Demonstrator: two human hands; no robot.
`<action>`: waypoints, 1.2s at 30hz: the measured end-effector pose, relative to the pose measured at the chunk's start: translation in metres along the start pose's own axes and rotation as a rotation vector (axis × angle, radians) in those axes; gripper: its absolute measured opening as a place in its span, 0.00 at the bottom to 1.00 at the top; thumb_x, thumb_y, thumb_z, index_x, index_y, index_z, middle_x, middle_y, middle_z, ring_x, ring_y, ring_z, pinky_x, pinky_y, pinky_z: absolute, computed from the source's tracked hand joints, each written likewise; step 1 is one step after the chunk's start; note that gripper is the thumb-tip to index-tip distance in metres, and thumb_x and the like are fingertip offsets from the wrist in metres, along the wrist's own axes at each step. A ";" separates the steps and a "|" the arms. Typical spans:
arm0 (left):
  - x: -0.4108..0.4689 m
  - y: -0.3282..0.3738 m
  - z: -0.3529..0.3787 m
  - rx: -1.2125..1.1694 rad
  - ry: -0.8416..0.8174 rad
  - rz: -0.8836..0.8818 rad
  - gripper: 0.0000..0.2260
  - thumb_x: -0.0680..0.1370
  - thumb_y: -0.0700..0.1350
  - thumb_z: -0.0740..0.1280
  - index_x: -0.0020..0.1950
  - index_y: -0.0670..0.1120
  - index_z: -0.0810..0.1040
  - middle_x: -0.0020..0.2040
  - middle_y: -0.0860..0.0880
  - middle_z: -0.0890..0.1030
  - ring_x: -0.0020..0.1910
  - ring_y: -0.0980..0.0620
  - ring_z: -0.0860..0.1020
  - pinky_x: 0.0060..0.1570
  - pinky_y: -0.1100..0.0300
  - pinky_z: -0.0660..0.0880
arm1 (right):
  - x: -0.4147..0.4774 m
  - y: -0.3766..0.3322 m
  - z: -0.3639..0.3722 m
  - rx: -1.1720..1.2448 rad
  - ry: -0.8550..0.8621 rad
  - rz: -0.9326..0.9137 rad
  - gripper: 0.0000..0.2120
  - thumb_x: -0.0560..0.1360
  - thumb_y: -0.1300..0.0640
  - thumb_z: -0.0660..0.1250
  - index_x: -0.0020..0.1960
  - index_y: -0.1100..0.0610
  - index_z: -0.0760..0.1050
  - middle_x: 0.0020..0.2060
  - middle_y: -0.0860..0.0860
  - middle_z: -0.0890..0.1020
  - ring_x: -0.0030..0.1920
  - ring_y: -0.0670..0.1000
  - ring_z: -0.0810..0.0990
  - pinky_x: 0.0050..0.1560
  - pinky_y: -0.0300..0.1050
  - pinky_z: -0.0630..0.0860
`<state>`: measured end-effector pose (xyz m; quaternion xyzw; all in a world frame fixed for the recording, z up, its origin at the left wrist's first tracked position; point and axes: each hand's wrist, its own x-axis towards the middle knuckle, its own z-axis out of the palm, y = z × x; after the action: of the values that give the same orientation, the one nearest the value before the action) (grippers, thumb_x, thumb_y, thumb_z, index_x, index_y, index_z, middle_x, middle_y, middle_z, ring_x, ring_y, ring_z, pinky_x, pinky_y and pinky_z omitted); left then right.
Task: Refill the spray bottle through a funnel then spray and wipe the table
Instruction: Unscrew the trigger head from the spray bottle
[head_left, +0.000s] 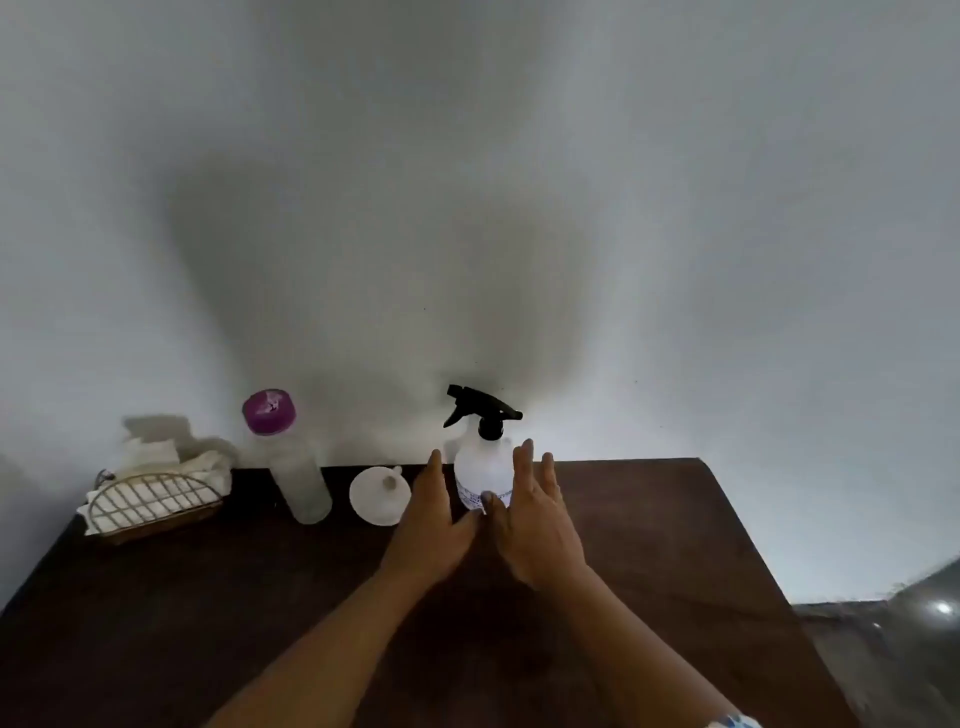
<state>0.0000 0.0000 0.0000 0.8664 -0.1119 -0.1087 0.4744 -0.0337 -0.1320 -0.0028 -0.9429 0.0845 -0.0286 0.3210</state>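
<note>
A white spray bottle (479, 470) with a black trigger head stands upright at the far edge of the dark wooden table (249, 597), against the wall. My left hand (434, 525) and my right hand (535, 519) flank its lower body, fingers spread, thumbs close to its base; neither clearly grips it. A white funnel (378, 496) lies on the table just left of my left hand, spout pointing up. Further left stands a tall frosted bottle (298, 478) with a purple cap.
A wire basket (150, 506) holding white cloths sits at the table's far left corner. A grey wall rises right behind the table. The table's right edge runs diagonally, with floor beyond it at lower right.
</note>
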 end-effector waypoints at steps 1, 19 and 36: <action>0.006 -0.001 0.003 0.014 0.014 0.004 0.39 0.75 0.52 0.67 0.76 0.47 0.44 0.77 0.47 0.52 0.74 0.50 0.55 0.66 0.60 0.56 | 0.007 0.004 0.003 -0.005 0.008 -0.003 0.36 0.79 0.42 0.52 0.76 0.54 0.35 0.77 0.49 0.44 0.70 0.48 0.30 0.75 0.56 0.52; 0.052 -0.025 0.041 -0.013 -0.092 0.051 0.34 0.77 0.36 0.61 0.76 0.54 0.46 0.76 0.50 0.56 0.71 0.55 0.60 0.70 0.57 0.62 | 0.051 0.026 0.036 0.197 0.096 0.057 0.28 0.79 0.46 0.56 0.76 0.46 0.51 0.64 0.51 0.75 0.69 0.55 0.64 0.64 0.49 0.67; -0.139 -0.030 0.014 -0.102 -0.063 0.277 0.24 0.77 0.42 0.64 0.61 0.68 0.60 0.58 0.67 0.69 0.60 0.73 0.68 0.57 0.78 0.63 | -0.127 -0.038 0.049 0.364 0.204 0.167 0.13 0.77 0.46 0.62 0.59 0.48 0.70 0.52 0.49 0.79 0.57 0.51 0.76 0.54 0.54 0.77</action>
<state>-0.1336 0.0457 -0.0218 0.8134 -0.2397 -0.0750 0.5247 -0.1480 -0.0505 -0.0179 -0.8513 0.1879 -0.1120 0.4769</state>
